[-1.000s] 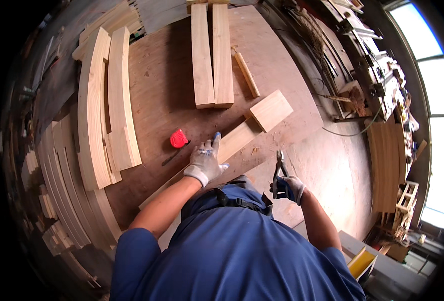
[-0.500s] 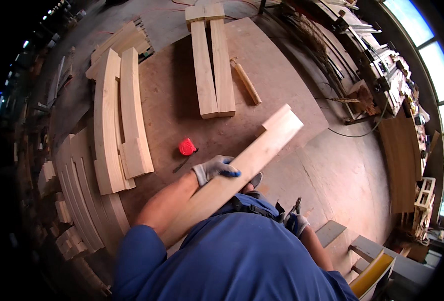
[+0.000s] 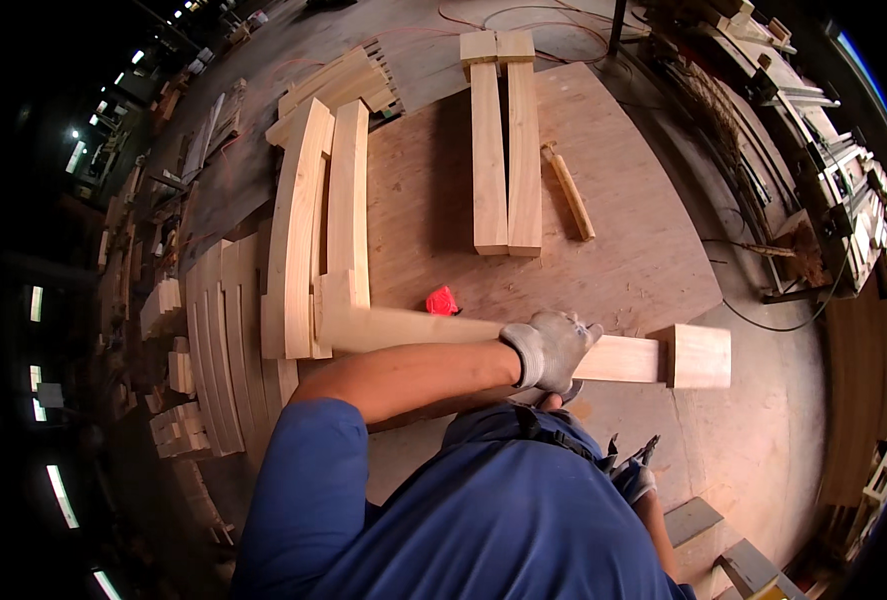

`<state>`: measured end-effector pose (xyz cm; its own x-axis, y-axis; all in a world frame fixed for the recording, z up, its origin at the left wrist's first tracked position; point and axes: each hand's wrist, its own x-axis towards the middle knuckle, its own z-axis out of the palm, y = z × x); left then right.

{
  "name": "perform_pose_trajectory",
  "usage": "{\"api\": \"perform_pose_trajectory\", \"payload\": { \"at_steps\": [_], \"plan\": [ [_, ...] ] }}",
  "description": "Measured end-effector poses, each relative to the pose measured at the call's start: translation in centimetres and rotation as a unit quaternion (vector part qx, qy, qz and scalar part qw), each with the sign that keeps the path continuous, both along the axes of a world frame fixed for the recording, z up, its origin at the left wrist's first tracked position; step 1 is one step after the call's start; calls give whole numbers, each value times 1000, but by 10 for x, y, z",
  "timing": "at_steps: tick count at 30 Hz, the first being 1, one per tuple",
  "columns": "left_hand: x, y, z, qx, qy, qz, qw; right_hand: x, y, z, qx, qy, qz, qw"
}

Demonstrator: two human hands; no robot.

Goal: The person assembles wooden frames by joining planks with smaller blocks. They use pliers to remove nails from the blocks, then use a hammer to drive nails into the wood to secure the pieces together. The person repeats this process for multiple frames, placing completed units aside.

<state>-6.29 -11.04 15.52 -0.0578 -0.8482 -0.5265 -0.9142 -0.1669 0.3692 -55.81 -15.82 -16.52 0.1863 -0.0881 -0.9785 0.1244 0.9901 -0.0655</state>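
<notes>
My left hand (image 3: pixel 555 350), in a pale grey work glove, is closed over the middle of a long wooden beam (image 3: pixel 618 358). The beam lies nearly crosswise in front of my waist, with a thicker squared block at its right end. Its blurred left part passes behind my forearm and reaches the pair of notched beams (image 3: pixel 298 230) on the left. Low at my right side, my gloved right hand (image 3: pixel 640 484) is beside dark pronged tools (image 3: pixel 631 455) at my waist; its fingers are mostly hidden. Beyond the held beam sits a red tape measure (image 3: pixel 442 300).
A brown sheet (image 3: pixel 413 190) covers the floor ahead. Two joined beams (image 3: pixel 506 160) lie on it, beside a wooden-handled tool (image 3: pixel 568 192). More timber (image 3: pixel 228 340) is stacked at left. Cluttered racks (image 3: pixel 793 120) line the right; grey blocks (image 3: pixel 691 520) stand at lower right.
The beam has swung from a diagonal to nearly crosswise, its far end coming round to the right. My left hand has turned over with it. The whole view has shifted too.
</notes>
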Motion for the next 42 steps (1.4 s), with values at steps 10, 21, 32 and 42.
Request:
{"api": "perform_pose_trajectory", "payload": {
  "at_steps": [10,21,32,42],
  "plan": [
    [81,6,-72,-70,-87,-137,984,-4,45,36,28,92,-13,995],
    [146,29,-124,-76,-136,-129,979,5,68,46,-24,129,-1,991],
    [157,35,-125,-72,-174,-103,977,95,37,138,-297,130,290,901],
    [81,9,-169,-183,91,159,966,146,19,228,-364,228,588,685]
  ]
}}
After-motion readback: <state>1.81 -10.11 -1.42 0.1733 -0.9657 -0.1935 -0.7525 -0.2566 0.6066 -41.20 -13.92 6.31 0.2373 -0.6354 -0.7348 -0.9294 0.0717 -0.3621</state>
